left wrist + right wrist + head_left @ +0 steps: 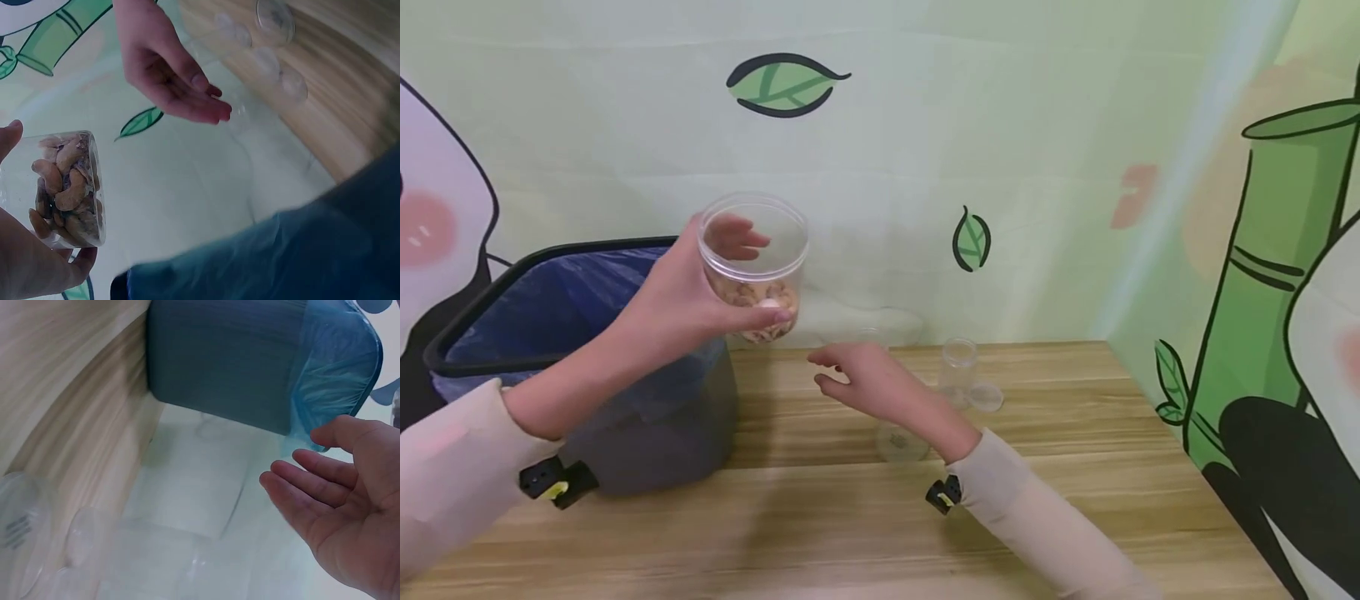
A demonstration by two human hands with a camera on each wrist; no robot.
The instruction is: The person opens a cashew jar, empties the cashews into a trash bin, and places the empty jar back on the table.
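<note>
Woodgrain table [820, 533] fills the lower frame under a wall of painted leaves and bamboo. Left hand [688, 296] grips a clear jar [754, 265] of nuts, upper left of centre, above a blue-lined bin [561, 350]. Right hand [868, 379] hovers at centre, fingers relaxed and empty.

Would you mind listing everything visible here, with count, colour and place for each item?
Jar of nuts: one, clear plastic with brown nuts, no lid on it, held up in front of the bin.
Bin: one, dark grey with a blue liner, on the table's left.
Small jar: one, clear, empty, standing at the table's back edge.
Lids: at least two, clear, flat on the table near the small jar; others are too blurred to count.
Table: one, light wood.
Backdrop: one, pale green with leaf, bamboo and panda drawings.
Left hand: grips the jar of nuts.
Right hand: open, hovering over the table, holding nothing.
</note>
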